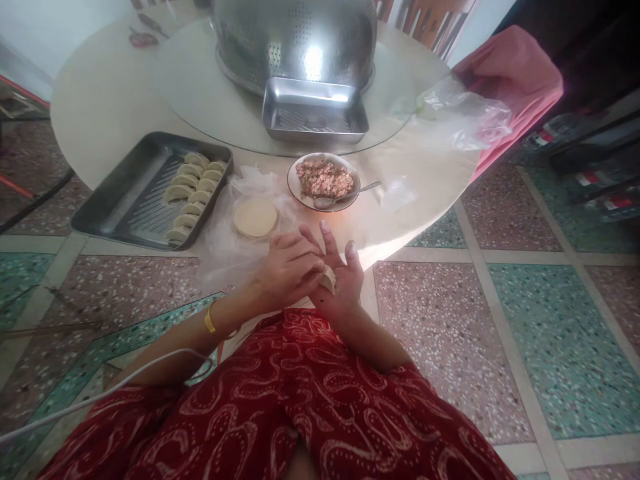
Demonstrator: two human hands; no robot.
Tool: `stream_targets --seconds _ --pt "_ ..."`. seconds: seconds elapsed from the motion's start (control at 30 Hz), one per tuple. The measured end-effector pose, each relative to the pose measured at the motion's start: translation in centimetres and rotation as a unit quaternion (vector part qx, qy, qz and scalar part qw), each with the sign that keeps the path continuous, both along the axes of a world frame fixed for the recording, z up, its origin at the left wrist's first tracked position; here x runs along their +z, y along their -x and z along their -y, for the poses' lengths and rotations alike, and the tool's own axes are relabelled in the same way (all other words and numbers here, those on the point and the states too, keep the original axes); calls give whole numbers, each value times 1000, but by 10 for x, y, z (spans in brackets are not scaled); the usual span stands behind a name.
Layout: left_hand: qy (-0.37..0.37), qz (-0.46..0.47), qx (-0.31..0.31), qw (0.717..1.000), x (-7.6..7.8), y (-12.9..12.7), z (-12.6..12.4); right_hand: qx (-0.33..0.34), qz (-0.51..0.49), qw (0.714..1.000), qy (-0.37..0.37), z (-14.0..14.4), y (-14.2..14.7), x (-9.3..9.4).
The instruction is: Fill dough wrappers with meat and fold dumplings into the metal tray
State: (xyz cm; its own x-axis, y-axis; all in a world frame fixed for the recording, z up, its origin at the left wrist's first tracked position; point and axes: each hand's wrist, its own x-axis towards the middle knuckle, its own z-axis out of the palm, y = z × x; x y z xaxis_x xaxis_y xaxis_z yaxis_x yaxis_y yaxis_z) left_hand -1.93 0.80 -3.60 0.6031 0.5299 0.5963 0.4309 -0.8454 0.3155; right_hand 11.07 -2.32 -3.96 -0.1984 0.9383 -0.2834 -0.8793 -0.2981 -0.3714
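Observation:
A folded dumpling (328,279) is between my two hands, just above the table's near edge. My left hand (291,268) is closed, its bent fingers gripping the dumpling from the left and hiding part of it. Palm up beneath the dumpling, my right hand (345,277) has its fingers spread, with white flour on the tips. Round dumpling wrappers (255,218) lie on a crumpled plastic bag (220,243) beyond my left hand. Minced filling (323,177) fills a white plate (293,189) farther ahead, and a metal spoon (367,187) rests in it.
A dark baking tray (117,193) on the left holds several finished dumplings (187,193). On the glass turntable (200,120) stand a small metal tray (315,127) and an upturned perforated metal basin (295,47). A clear plastic bag (465,120) lies by a pink-draped chair (520,73). A white cable (115,387) crosses my left arm.

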Motion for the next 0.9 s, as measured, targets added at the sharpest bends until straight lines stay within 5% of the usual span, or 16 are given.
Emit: stream_targets --seconds 0.3,0.9 --pt "25 16 12 999 1 8 2 -23 -2 1000 14 -2 0 2" --pt "-60 33 99 993 -6 8 10 -60 -5 998 2 -7 5 -4"
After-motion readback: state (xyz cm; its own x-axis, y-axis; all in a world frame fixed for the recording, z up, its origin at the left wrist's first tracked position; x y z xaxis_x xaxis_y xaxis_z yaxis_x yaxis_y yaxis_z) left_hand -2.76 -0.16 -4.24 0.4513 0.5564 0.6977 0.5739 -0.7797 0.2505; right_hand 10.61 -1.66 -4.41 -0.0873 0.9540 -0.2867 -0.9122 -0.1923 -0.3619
